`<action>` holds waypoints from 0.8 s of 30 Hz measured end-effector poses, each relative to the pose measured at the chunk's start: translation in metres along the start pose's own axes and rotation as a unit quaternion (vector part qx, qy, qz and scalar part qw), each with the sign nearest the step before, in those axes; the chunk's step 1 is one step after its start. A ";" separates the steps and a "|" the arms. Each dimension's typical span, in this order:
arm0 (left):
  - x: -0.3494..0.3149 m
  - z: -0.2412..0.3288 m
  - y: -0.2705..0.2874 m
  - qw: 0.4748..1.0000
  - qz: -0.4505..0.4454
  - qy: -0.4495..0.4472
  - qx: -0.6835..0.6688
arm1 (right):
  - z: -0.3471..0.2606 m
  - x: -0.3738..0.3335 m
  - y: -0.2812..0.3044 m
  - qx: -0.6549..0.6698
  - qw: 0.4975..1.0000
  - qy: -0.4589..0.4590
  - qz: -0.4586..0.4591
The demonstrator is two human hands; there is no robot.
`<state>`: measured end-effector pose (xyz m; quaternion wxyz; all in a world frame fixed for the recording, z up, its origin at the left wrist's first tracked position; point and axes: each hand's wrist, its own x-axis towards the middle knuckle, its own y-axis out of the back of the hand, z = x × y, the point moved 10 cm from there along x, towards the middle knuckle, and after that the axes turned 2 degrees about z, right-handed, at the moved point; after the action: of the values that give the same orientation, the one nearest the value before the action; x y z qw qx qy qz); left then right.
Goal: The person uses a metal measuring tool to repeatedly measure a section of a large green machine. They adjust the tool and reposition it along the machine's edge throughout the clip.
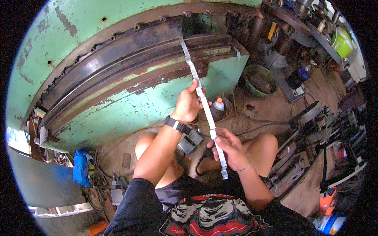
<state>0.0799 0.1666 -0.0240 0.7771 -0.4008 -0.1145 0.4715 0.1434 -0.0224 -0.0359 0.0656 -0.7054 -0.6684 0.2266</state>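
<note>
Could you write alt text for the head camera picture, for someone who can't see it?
Seen from above, a seated person holds a long notched metal strip in both hands, left hand higher, right hand lower, its far end in the slot of a big worn green press. A foot pedal lies between the bare knees on a dirty workshop floor.

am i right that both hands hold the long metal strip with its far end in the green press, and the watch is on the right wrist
Not quite: the head view shows the watch on the left wrist. Otherwise yes: left hand and right hand hold the metal strip, its far end at the green press.
</note>
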 end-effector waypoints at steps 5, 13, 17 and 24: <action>0.001 0.002 -0.003 0.998 -0.042 -0.006 -0.038 | -0.002 -0.019 -0.026 0.151 0.982 -0.074 -0.088; -0.006 0.013 0.001 1.000 -0.007 0.017 -0.021 | -0.008 -0.017 0.004 -0.012 0.997 -0.004 0.081; -0.013 0.023 -0.017 0.997 -0.037 -0.002 0.063 | -0.021 -0.018 0.009 -0.242 0.951 0.140 0.131; -0.004 0.018 -0.003 0.985 0.002 -0.025 0.173 | -0.039 -0.018 -0.010 -0.439 0.879 0.151 0.113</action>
<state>0.0693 0.1716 -0.0093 0.8305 -0.2486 -0.0494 0.4959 0.1504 -0.0304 0.0072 -0.1766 -0.7581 -0.5974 -0.1930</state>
